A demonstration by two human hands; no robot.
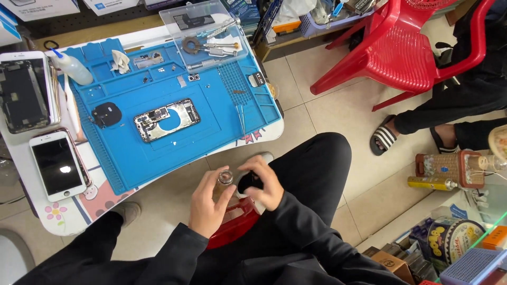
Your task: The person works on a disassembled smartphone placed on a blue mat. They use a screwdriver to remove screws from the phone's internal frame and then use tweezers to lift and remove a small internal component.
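My left hand [208, 203] grips a small clear glass bottle [225, 178] by its neck, held over my lap below the table's front edge. My right hand [262, 182] sits just to the right of the bottle and is closed on a small dark object [248, 183], perhaps its cap. On the blue work mat [121, 153] lies an opened phone body [167, 120] with its insides showing. A black round part [106, 114] rests to its left. Tweezers [241, 117] lie on the mat's right side.
A white phone [57, 165] and an opened phone [24, 91] lie at the table's left. A squeeze bottle [71, 67] and a clear tray of tools [208, 37] stand at the back. A red chair [401, 45] and another person's sandalled foot [384, 137] are on the right.
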